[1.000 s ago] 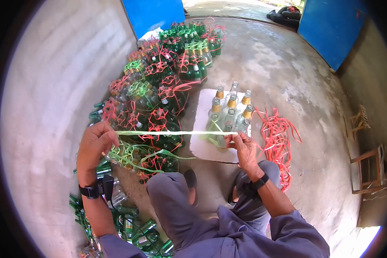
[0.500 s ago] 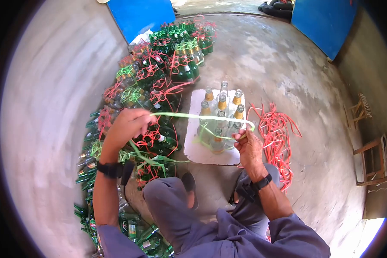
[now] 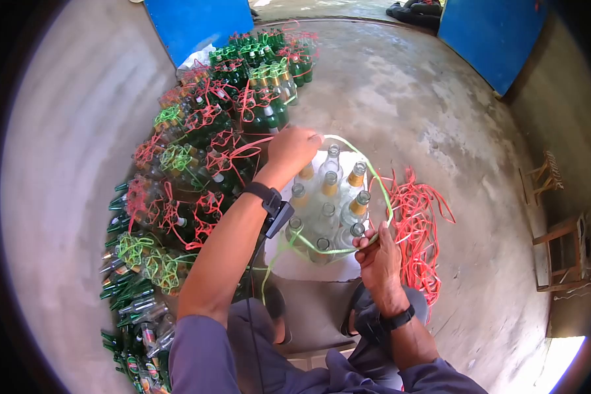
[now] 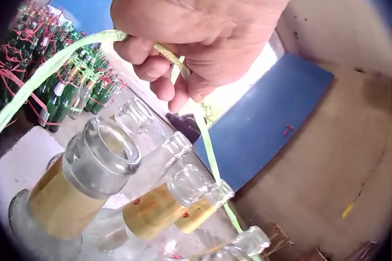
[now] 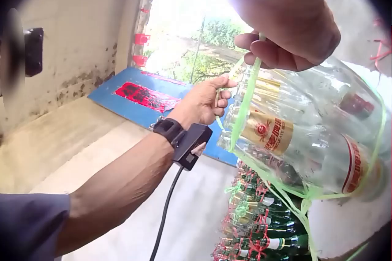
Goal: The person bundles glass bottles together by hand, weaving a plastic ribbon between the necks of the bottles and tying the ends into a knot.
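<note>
Several clear glass bottles (image 3: 330, 187) with gold neck labels stand grouped on a white board (image 3: 282, 262). My left hand (image 3: 294, 152) is over the far left edge of the group, pinching a pale green strap; the left wrist view shows the strap (image 4: 207, 145) passing between curled fingers (image 4: 160, 71) above the bottle mouths. At the near right side, my right hand (image 3: 382, 266) pinches the same strap (image 3: 382, 187), which arcs round the far right side between the hands. More green strap crosses the near bottles, with loose ends at the left.
Many green and clear bottles (image 3: 269, 111), bound with red and green straps, stand along the left wall. Others lie at lower left (image 3: 144, 328). A heap of red straps (image 3: 414, 230) lies right of the board. A small wooden frame (image 3: 565, 253) stands by the right wall.
My left hand has moved right and away from me, from the left side to beyond the bottles, carrying the strap. The straight strap now curves round the group; my right hand has lowered slightly.
</note>
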A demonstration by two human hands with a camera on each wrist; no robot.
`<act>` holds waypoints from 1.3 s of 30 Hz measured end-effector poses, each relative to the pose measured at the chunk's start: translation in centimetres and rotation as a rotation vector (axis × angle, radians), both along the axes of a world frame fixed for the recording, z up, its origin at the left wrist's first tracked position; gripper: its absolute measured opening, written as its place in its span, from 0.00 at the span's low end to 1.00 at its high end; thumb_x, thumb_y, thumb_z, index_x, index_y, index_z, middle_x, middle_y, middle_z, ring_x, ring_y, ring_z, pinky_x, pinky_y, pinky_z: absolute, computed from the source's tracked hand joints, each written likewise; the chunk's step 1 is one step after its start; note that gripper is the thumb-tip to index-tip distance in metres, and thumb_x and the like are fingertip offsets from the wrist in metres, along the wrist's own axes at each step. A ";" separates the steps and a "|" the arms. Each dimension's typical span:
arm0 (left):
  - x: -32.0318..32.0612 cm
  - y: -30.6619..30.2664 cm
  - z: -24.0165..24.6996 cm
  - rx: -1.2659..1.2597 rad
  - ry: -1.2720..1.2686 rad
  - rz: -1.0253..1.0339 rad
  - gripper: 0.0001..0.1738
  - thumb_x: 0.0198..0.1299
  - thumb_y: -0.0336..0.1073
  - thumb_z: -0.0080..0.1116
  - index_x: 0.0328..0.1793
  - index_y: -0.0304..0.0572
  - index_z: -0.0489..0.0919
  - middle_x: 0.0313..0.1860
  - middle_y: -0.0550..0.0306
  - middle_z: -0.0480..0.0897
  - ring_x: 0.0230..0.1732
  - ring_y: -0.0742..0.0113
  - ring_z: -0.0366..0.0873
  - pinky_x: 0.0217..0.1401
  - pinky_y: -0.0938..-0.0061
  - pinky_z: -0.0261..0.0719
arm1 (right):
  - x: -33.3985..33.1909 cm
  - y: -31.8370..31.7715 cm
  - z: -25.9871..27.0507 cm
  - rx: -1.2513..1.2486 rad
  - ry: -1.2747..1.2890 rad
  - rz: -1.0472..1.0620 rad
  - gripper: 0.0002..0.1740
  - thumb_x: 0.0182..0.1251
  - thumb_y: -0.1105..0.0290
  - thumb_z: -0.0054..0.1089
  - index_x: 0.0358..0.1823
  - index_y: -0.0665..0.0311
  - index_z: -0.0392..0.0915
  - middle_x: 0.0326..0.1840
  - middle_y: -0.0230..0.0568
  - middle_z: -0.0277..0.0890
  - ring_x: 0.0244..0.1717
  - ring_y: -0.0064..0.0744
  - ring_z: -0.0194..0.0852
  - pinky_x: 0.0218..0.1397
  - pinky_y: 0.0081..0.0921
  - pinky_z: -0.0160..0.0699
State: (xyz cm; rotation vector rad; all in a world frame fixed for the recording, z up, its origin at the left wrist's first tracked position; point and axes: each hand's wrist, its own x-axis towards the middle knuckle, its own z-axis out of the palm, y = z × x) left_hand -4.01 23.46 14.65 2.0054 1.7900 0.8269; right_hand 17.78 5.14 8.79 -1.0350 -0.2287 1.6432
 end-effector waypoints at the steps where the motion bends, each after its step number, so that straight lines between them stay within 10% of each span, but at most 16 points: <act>1: 0.2 0.7 -0.4 -0.015 0.101 0.039 0.19 0.62 0.48 0.60 0.34 0.40 0.88 0.27 0.47 0.85 0.29 0.53 0.83 0.35 0.62 0.77 | 0.0 0.0 0.1 -0.010 0.000 0.004 0.22 0.79 0.47 0.50 0.36 0.59 0.74 0.23 0.32 0.74 0.32 0.32 0.81 0.28 0.18 0.70; 6: -1.4 3.6 -3.6 -0.174 0.066 0.073 0.19 0.58 0.49 0.61 0.34 0.41 0.88 0.28 0.44 0.84 0.32 0.47 0.83 0.37 0.58 0.77 | -0.1 0.4 -0.7 -0.081 0.076 -0.016 0.21 0.80 0.51 0.50 0.37 0.63 0.73 0.23 0.35 0.73 0.30 0.36 0.80 0.27 0.25 0.69; 12: -6.5 -0.6 -6.7 -0.356 -0.420 0.083 0.12 0.58 0.37 0.59 0.28 0.37 0.84 0.16 0.66 0.71 0.17 0.76 0.64 0.21 0.76 0.56 | -0.8 0.2 -0.3 -0.132 0.022 -0.003 0.17 0.79 0.56 0.50 0.39 0.62 0.72 0.26 0.35 0.73 0.30 0.33 0.80 0.26 0.25 0.70; 20: -8.3 -12.1 -11.8 -0.270 -0.485 0.185 0.12 0.64 0.34 0.54 0.31 0.37 0.83 0.16 0.68 0.70 0.17 0.80 0.63 0.21 0.78 0.58 | -1.6 -0.8 -0.2 -0.021 -0.229 0.026 0.14 0.75 0.60 0.52 0.46 0.65 0.71 0.32 0.37 0.77 0.34 0.32 0.84 0.27 0.26 0.79; 27: -5.3 -21.1 -8.7 -0.044 -0.304 0.181 0.10 0.62 0.32 0.53 0.33 0.35 0.83 0.16 0.63 0.73 0.18 0.77 0.66 0.23 0.74 0.63 | -2.1 -2.3 0.2 0.106 -0.496 0.067 0.19 0.75 0.60 0.52 0.52 0.71 0.72 0.36 0.46 0.82 0.27 0.31 0.84 0.22 0.22 0.76; 39: -1.1 -30.9 -4.3 -0.436 -0.573 0.057 0.12 0.69 0.34 0.50 0.36 0.34 0.81 0.17 0.61 0.76 0.16 0.75 0.70 0.22 0.75 0.68 | -6.4 -5.8 -2.6 0.396 -0.515 0.466 0.19 0.76 0.60 0.55 0.43 0.73 0.81 0.34 0.40 0.83 0.28 0.24 0.83 0.25 0.19 0.74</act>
